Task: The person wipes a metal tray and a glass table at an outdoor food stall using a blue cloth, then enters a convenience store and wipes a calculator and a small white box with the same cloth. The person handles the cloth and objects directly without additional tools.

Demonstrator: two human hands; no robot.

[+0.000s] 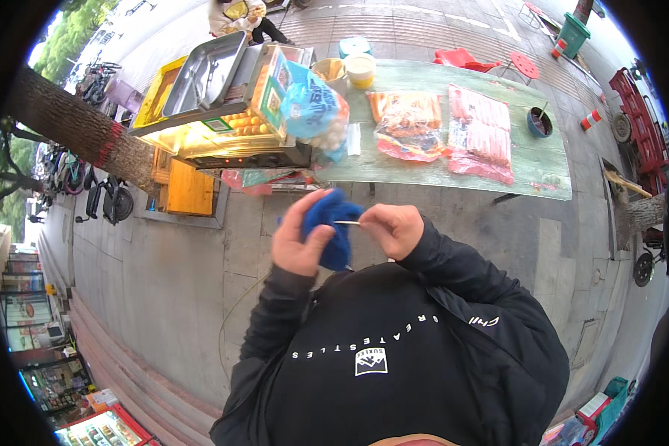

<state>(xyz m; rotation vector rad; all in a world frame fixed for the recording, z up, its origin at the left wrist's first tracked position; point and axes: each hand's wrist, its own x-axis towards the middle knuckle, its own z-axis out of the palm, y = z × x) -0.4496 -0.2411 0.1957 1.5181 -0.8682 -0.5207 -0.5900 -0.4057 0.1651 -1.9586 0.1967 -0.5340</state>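
A blue cloth [334, 245] is bunched in my left hand [298, 240], its thumb and fingers pressing around the folds. Between the pinched fingers of my right hand [393, 227] is a thin, pale stick [347, 222], whose other end meets the cloth. Both hands are in front of my chest, on the near side of a green-topped table [418, 177]. Packs of sausages [479, 134] in clear plastic lie on the table, beside another plastic-wrapped food pack [407, 120]. Part of the stick is hidden by the cloth.
A lit food warmer [223, 134] with a metal tray [206, 72] on top stands at the table's left. Beside it are a blue plastic bag [312, 100], a tub with sticks [330, 72] and a white tub [360, 69]. A dark bowl [539, 122] sits at right.
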